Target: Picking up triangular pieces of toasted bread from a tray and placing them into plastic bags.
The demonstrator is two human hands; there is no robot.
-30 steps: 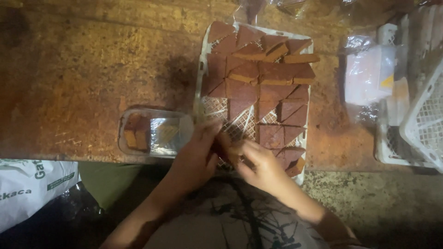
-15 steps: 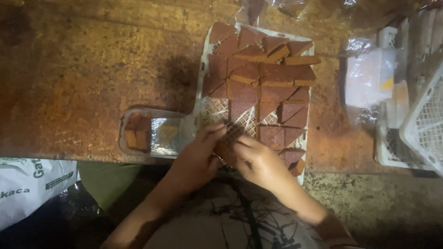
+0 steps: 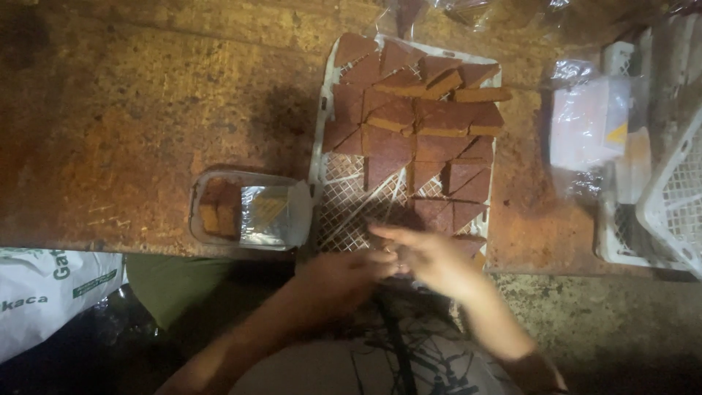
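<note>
Both hands meet at the tray's [image 3: 322, 157] six o'clock edge; left hand [image 3: 344, 276] and right hand [image 3: 431, 260] blur together, grip impossible to tell. Brown cake wedges [image 3: 409, 124] fill the tray's twelve o'clock half; a clear plastic box [image 3: 245, 212] waits at nine o'clock, calling for a wedge to be lifted gently

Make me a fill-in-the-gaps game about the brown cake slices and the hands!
1. The brown triangular cake slices lie on a white ____ tray.
2. The clear plastic box sits to the ____ of that tray in the picture.
3. The left hand and right hand meet at the tray's ____ edge.
4. The tray rests on a rusty ____ table.

Missing words: grid; left; near; brown
</note>
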